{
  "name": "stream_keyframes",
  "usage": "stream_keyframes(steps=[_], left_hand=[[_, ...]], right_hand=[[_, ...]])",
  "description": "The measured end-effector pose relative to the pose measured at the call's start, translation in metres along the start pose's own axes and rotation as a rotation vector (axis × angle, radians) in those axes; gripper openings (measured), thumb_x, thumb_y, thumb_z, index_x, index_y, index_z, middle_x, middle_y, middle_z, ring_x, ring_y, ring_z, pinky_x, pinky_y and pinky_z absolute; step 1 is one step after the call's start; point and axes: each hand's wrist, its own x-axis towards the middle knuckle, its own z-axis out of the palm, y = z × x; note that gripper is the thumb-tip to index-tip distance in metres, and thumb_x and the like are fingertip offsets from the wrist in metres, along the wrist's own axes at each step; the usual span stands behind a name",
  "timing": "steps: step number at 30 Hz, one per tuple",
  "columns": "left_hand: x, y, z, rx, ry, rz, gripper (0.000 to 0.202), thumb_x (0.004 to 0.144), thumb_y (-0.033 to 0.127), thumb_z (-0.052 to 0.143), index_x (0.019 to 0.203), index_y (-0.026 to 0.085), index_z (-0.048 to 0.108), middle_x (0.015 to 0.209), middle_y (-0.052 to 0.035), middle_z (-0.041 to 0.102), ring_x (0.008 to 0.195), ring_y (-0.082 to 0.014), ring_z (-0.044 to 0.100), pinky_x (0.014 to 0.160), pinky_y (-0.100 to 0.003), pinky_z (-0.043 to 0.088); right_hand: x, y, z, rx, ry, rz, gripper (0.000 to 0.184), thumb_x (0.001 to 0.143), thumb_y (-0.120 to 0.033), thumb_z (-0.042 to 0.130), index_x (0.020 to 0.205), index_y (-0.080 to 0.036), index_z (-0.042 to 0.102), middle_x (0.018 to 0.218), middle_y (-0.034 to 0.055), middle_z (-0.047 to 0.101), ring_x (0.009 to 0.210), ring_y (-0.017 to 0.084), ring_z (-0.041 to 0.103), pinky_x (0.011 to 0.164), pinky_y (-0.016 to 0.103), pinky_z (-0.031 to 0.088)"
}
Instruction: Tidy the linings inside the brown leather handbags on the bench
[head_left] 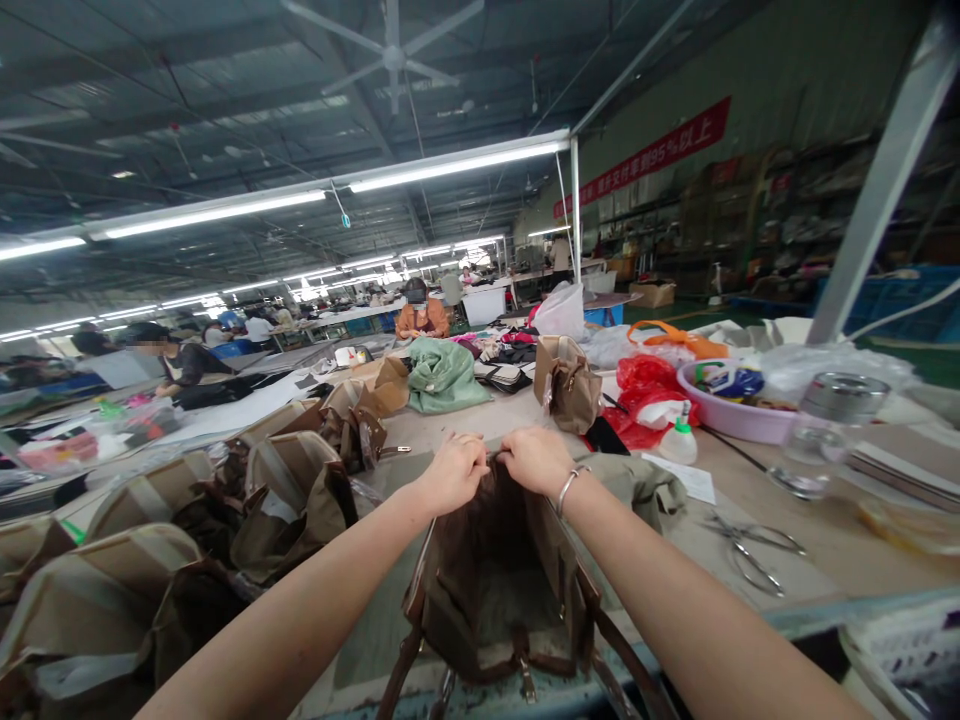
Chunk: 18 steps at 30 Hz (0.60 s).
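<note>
A brown handbag (510,560) stands open-mouthed at the table's front edge, its dark inside facing me. Its handles and a zip pull hang at the near side. My left hand (456,470) is closed on the far rim of the bag, fingers curled over it. Close beside it, my right hand (536,460), with a silver bangle at the wrist, pinches the same rim. The fingertips of both hands are partly hidden. Grey-green cloth (637,488) lies just right of the bag.
Several similar bags (112,590) crowd the left. Scissors (750,550), a small bottle (679,440), a purple basin (739,415) and a glass jar (825,430) lie right. Another bag (566,385) and a green cloth bundle (444,375) are beyond. A person (421,312) sits across.
</note>
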Motion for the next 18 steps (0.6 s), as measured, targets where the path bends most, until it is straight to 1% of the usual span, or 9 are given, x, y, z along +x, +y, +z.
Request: stream_keyframes(steps=[2, 4, 6, 8, 10, 12, 15, 18], left_hand=[[0.0017, 0.0018, 0.0025, -0.027, 0.001, -0.009, 0.007, 0.073, 0.015, 0.057, 0.068, 0.019, 0.053, 0.099, -0.0029, 0.063, 0.113, -0.0210, 0.047, 0.098, -0.045, 0.031], [0.0026, 0.0034, 0.0047, -0.037, 0.017, -0.045, 0.008, 0.072, 0.015, 0.059, 0.066, 0.019, 0.054, 0.099, -0.0031, 0.063, 0.113, -0.0223, 0.047, 0.098, -0.044, 0.032], [0.0020, 0.0042, 0.0052, -0.033, 0.045, -0.080, 0.008, 0.070, 0.015, 0.059, 0.065, 0.018, 0.055, 0.095, -0.0039, 0.064, 0.106, -0.0217, 0.052, 0.096, -0.041, 0.035], [0.0000, 0.0041, 0.0037, -0.023, 0.064, -0.106, 0.007, 0.071, 0.015, 0.058, 0.066, 0.018, 0.055, 0.091, -0.0044, 0.064, 0.096, -0.0196, 0.056, 0.089, -0.035, 0.040], [-0.0025, 0.0037, 0.0010, -0.001, 0.058, -0.133, 0.006, 0.074, 0.015, 0.055, 0.068, 0.017, 0.054, 0.085, -0.0041, 0.063, 0.085, -0.0175, 0.057, 0.081, -0.031, 0.043], [-0.0042, 0.0034, -0.0013, 0.029, 0.041, -0.158, 0.006, 0.076, 0.016, 0.052, 0.070, 0.017, 0.054, 0.078, -0.0035, 0.061, 0.077, -0.0165, 0.056, 0.074, -0.029, 0.042], [-0.0043, 0.0030, -0.0018, 0.059, 0.031, -0.183, 0.006, 0.077, 0.016, 0.051, 0.071, 0.017, 0.054, 0.073, -0.0029, 0.059, 0.072, -0.0160, 0.054, 0.069, -0.028, 0.041], [-0.0032, 0.0022, -0.0002, 0.046, 0.035, -0.210, 0.007, 0.078, 0.016, 0.051, 0.071, 0.016, 0.053, 0.074, -0.0029, 0.058, 0.072, -0.0156, 0.053, 0.067, -0.027, 0.039]], right_hand=[[0.0013, 0.0006, 0.0008, 0.003, -0.005, 0.009, 0.030, 0.083, -0.036, 0.040, 0.083, -0.022, 0.067, 0.088, 0.0082, 0.067, 0.085, 0.020, 0.059, 0.071, 0.028, 0.041], [0.0019, 0.0016, 0.0012, 0.007, -0.009, 0.014, 0.030, 0.082, -0.034, 0.040, 0.084, -0.022, 0.067, 0.088, 0.0085, 0.067, 0.085, 0.020, 0.059, 0.071, 0.028, 0.041], [0.0018, 0.0028, 0.0012, 0.010, 0.003, 0.006, 0.030, 0.082, -0.035, 0.041, 0.082, -0.021, 0.067, 0.087, 0.0085, 0.067, 0.084, 0.021, 0.060, 0.069, 0.028, 0.042], [0.0011, 0.0038, 0.0013, 0.015, 0.021, -0.006, 0.030, 0.081, -0.037, 0.042, 0.081, -0.022, 0.067, 0.086, 0.0082, 0.067, 0.083, 0.021, 0.060, 0.067, 0.028, 0.042], [0.0003, 0.0043, 0.0015, 0.023, 0.030, -0.014, 0.030, 0.081, -0.039, 0.042, 0.081, -0.023, 0.067, 0.086, 0.0074, 0.068, 0.082, 0.021, 0.060, 0.066, 0.028, 0.041], [-0.0003, 0.0049, 0.0015, 0.031, 0.026, -0.021, 0.030, 0.082, -0.040, 0.042, 0.081, -0.024, 0.067, 0.087, 0.0065, 0.068, 0.082, 0.021, 0.060, 0.067, 0.028, 0.041], [-0.0006, 0.0061, 0.0011, 0.038, 0.020, -0.038, 0.030, 0.082, -0.040, 0.042, 0.082, -0.024, 0.067, 0.089, 0.0054, 0.068, 0.083, 0.020, 0.060, 0.067, 0.028, 0.040], [-0.0003, 0.0068, 0.0009, 0.040, 0.025, -0.049, 0.030, 0.083, -0.040, 0.041, 0.081, -0.025, 0.067, 0.089, 0.0047, 0.068, 0.084, 0.020, 0.060, 0.067, 0.028, 0.040]])
